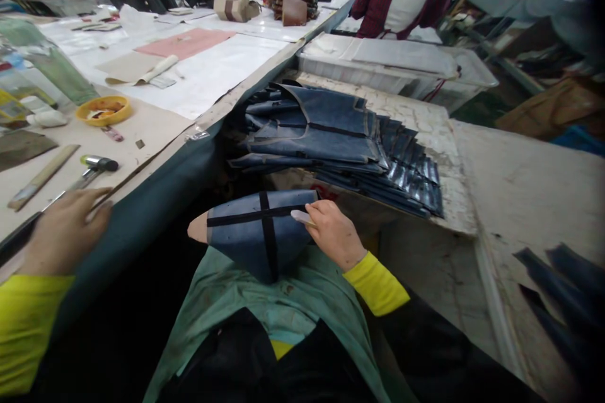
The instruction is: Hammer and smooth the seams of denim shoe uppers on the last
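Note:
On my lap, over a green apron, lies a dark blue leather-like piece with crossed black strips and a pinkish-beige tip at its left end. My right hand is closed at the right end of this piece. Its fingers pinch a small pale stick with a white rounded tip. At the table's edge, my left hand has its fingers bent around something thin that I cannot make out. Right beside it lies a hammer with a metal shaft and black grip, partly covered by that hand.
Stacked blue pieces lie on a worn board ahead, with a plastic bin behind. The left table bears a yellow dish, a wooden stick and a bottle. A person in dark red is beyond. More blue strips lie right.

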{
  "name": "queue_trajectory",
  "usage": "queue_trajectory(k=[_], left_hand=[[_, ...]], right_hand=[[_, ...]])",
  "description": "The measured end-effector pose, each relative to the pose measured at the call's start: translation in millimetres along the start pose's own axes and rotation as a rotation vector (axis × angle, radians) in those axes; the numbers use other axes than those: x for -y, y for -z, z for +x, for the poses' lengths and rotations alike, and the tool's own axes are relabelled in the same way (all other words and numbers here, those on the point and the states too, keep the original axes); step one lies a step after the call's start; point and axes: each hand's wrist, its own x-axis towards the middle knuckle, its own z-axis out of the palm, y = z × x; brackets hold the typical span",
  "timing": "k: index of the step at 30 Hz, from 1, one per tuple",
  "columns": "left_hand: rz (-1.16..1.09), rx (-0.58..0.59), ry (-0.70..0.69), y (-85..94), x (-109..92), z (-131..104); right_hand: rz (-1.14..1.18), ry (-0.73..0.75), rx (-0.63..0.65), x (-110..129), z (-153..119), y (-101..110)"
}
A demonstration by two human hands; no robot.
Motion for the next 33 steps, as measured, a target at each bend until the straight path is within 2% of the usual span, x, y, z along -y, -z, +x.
queue_trajectory(k=[1, 3, 5, 7, 9, 13, 17, 23, 28, 33], left_hand=[[-0.063, -0.001, -0.062, -10.3, -40, 3], [-0.25, 0.115, -0.295, -35.0, -116, 8], [-0.359, 0.134, -0.422, -59.9, -178, 13], [-0.396, 0.11, -0.497, -80.2, -220, 18], [-0.362, 0.101, -0.539, -94.2, -244, 22], [-0.247, 0.096, -0.522, -104.6, -259, 23], [-0.198, 0.135, -0.529, -103.6, -262, 25], [-0.223, 0.197, -0.559, -106.7, -263, 41], [-0.227, 0.191, -0.57, -106.7, -265, 47], [-0.218, 0.133, -0.547, -102.6, -262, 33]], right_hand=[[-0.009, 0.009, 0.012, 0, 1, 0], [-0.025, 0.034, 0.04, -1, 1, 0], [-0.028, 0.062, 0.056, -4, 1, 0], [-0.003, 0.093, 0.059, -7, 0, 1], [0.038, 0.131, 0.066, -10, 1, 2], [0.065, 0.176, 0.114, -10, 4, 4], [0.005, 0.162, 0.179, -4, 9, 6], [-0.04, 0.133, 0.218, 3, 19, 4], [-0.05, 0.118, 0.178, 5, 20, 2], [-0.037, 0.074, 0.123, 10, 7, 1]])
